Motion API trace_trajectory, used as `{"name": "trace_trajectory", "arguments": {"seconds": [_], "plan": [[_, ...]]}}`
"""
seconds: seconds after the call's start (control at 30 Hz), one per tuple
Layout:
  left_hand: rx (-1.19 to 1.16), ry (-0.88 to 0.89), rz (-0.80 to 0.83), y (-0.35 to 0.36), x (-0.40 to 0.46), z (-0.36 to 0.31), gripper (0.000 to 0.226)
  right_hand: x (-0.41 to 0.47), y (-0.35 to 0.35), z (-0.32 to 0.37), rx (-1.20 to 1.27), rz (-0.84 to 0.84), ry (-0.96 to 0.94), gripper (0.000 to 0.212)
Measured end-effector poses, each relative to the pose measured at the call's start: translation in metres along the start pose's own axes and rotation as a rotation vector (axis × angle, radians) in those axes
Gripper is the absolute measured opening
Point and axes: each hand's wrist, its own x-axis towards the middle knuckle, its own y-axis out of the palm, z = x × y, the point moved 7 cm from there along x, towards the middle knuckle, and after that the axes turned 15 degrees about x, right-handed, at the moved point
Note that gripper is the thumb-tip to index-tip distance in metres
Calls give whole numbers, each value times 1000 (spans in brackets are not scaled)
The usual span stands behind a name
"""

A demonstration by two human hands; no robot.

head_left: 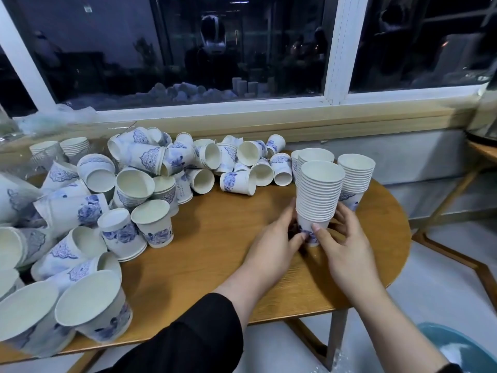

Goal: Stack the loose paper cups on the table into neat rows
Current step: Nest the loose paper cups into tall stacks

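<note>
Paper is what we are handling, thin-walled and light, and that is where the risk lies: we hold the tall nested stack (318, 195) of cups by its bottom cup only, our left hand (279, 238) curled round one side of the base and our right hand (338, 238) pinching the other with thumb and fingers, so the whole column rises unsupported above the grip. If we squeeze too hard the bottom cup may buckle; if we tilt or set it down off-level, the column could lean and topple into the two finished stacks (356, 179) just behind it, knocking the row over. A careless elbow sweeping away from the stack could also send the loose cup heap (161, 179) rolling off the wooden table (215, 254), since many cups there lie on their sides. We cannot tell whether the stack's base already touches the table or hovers just above it, as our fingers cover it. The stack directly behind is mostly hidden, the heap's far side is cut off by the frame, and the dark window glass (188, 49) beyond shows only dim reflections.
</note>
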Motion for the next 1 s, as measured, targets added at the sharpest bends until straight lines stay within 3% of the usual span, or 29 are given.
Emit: {"name": "trace_trajectory", "arguments": {"seconds": [0.17, 0.23, 0.37, 0.63, 0.8, 1.0], "plan": [[-11, -52, -62, 0, -4, 11, 68, -7, -14, 9, -136, -182, 8, 36], [-24, -92, -123, -11, -10, 18, 58, -12, -11, 13, -125, -169, 9, 27], [21, -85, -246, -57, -31, 12, 39, -26, 15, 17, -75, 27, 82, 38], [366, 21, -437, -184, -112, -2, 24, -77, 129, 41, -43, 434, 37, 3], [630, -34, -518, -243, -171, 31, 29, -119, 203, 48, -10, 700, -2, 45], [887, -115, -325, -251, -213, 69, 40, -141, 241, 49, -43, 811, 14, 81]]}}
